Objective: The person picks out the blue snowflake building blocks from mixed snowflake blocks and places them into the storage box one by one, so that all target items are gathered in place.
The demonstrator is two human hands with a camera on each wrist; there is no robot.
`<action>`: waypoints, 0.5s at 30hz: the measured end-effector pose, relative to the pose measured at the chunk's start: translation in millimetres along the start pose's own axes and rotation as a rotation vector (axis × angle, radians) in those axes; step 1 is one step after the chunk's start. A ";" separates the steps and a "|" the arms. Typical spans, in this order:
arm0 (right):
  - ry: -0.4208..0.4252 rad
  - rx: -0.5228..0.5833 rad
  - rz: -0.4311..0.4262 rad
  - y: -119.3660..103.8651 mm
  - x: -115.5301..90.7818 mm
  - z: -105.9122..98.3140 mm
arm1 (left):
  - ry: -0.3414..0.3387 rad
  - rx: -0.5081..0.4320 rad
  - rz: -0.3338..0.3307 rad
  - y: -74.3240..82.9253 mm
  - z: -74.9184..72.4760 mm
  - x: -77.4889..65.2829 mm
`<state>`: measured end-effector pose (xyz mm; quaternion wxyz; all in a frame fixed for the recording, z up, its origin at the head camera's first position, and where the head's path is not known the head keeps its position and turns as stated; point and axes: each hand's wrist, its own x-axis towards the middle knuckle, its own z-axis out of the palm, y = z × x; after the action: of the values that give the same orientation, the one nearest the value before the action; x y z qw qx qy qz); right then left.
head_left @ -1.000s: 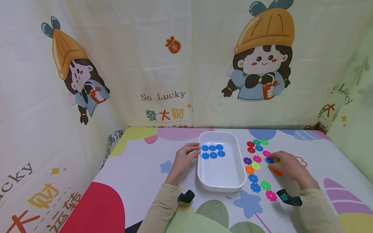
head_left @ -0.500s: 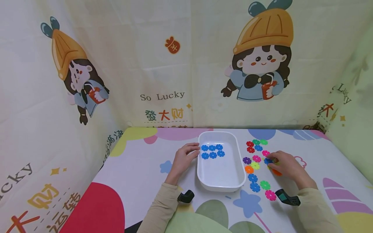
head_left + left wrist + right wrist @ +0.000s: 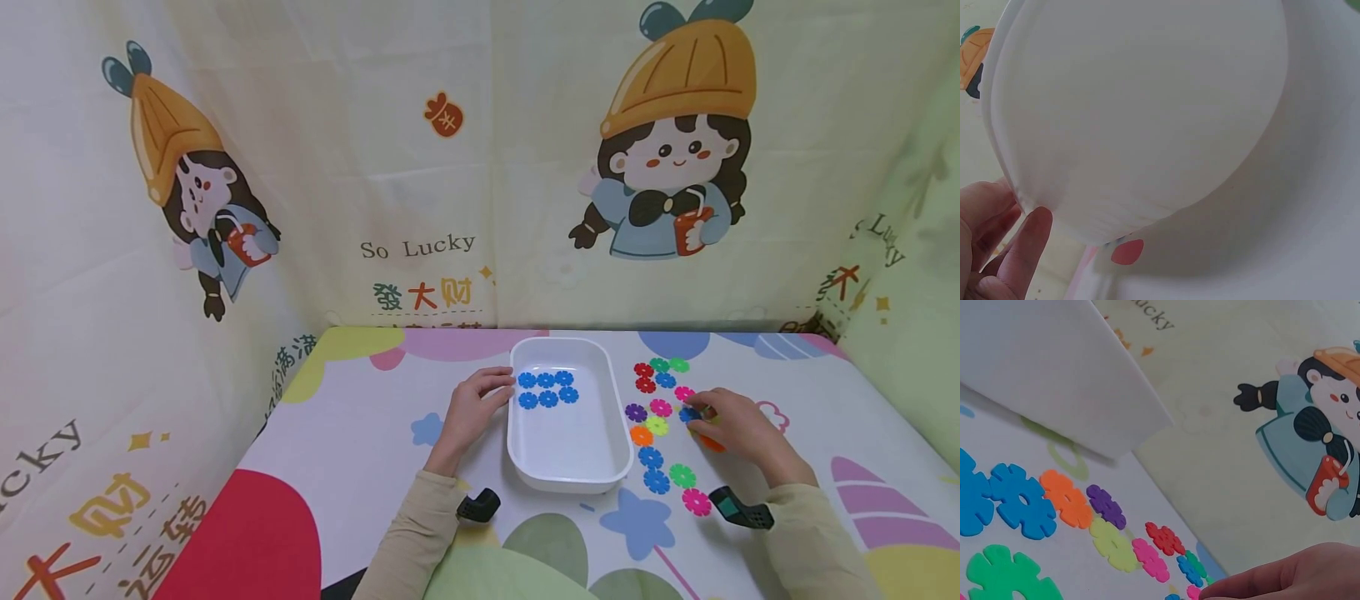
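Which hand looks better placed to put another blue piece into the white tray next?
Probably the right hand: it sits right at a blue piece among the loose pieces beside the white tray. The left hand touches the tray's opposite side, with the tray between it and those pieces.

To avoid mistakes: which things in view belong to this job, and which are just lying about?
Likely the job's:
white tray
blue pieces inside
loose blue pieces

Probably lying about:
red pieces
purple piece
pink pieces
green pieces
orange pieces
lime piece

White tray (image 3: 570, 454) set upright; six blue flower-shaped discs (image 3: 548, 396) laid inside; outer blue disc (image 3: 687, 414) pinched by right hand (image 3: 733, 423).
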<state>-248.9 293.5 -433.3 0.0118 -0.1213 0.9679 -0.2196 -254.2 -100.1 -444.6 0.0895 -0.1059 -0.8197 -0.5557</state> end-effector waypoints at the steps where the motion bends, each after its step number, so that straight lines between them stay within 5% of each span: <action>1: -0.001 -0.001 0.001 -0.2 0.0 0.0 | 0.001 0.001 0.000 -0.2 -0.1 -0.1; 15: 0.018 -0.028 -0.018 -2.9 1.5 1.7 | 0.004 0.004 -0.014 -1.2 -0.3 -0.2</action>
<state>-249.5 289.9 -433.5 -0.0007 -0.1280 0.9699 -0.2072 -254.3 -100.8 -445.7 0.0873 -0.0988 -0.8215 -0.5548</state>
